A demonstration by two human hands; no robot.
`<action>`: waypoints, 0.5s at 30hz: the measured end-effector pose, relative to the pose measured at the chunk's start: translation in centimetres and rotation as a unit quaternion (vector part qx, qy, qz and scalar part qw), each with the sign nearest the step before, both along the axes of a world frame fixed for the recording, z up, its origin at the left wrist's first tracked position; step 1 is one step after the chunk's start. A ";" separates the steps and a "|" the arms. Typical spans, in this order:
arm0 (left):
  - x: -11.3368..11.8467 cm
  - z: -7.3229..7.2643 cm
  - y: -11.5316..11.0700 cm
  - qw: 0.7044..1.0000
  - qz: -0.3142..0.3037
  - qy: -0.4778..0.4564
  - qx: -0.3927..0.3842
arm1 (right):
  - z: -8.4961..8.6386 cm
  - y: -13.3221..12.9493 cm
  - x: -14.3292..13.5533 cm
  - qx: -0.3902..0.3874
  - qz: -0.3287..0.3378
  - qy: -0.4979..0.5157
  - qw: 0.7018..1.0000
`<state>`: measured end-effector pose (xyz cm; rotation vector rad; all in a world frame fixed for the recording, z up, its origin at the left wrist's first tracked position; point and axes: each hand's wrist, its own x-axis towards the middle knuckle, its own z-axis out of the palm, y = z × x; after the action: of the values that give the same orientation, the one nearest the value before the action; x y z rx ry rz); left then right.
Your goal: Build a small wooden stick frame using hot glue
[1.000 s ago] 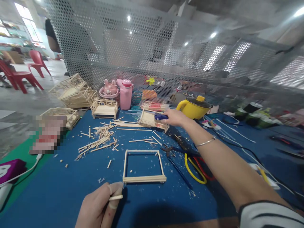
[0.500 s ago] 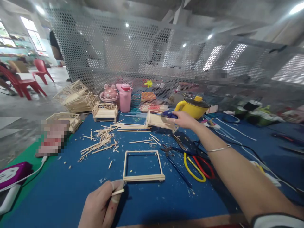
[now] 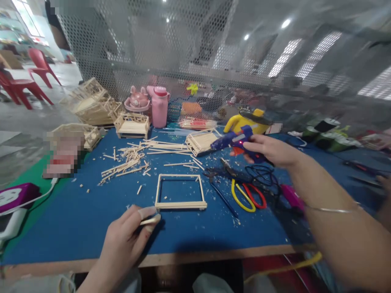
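The right hand (image 3: 269, 150) grips a blue glue gun (image 3: 233, 141), lifted above the blue tabletop (image 3: 76, 219) with its nozzle pointing left toward a small stick tray (image 3: 200, 142) at the far middle. The left hand (image 3: 128, 236) pinches a short wooden stick (image 3: 149, 220) between thumb and fingers at the near edge, just beside the near-left corner of a square stick frame (image 3: 180, 191) lying flat. Yellow and red scissors (image 3: 246, 197) lie right of the frame. Loose sticks (image 3: 125, 167) are scattered far left of it.
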<state>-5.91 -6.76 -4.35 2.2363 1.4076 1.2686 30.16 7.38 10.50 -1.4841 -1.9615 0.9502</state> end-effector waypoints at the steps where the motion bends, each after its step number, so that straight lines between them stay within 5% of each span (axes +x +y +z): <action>1: 0.0 0.0 -0.1 1.000 0.001 0.001 -0.006 | 0.2 -1.4 0.0 -0.016 0.041 -0.019 0.999; 4: 0.0 0.1 -0.2 0.999 0.022 0.007 -0.032 | 0.5 -5.1 -0.4 -0.053 0.108 -0.070 0.990; 7: 0.2 0.5 -0.1 0.998 0.047 -0.004 -0.047 | 0.4 -7.4 -1.0 -0.047 0.089 -0.124 0.987; 13: 0.5 1.0 -0.1 0.999 0.022 -0.007 -0.048 | -0.6 -7.9 -1.8 -0.040 0.114 -0.159 0.980; 15: 0.5 0.8 -0.1 0.998 0.029 -0.004 -0.059 | -0.9 -7.7 -1.9 0.040 0.049 -0.148 0.987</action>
<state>-5.44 -6.90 -3.54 2.1259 1.5130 1.1771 28.23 -0.27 9.59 -1.5676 -2.2724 0.7132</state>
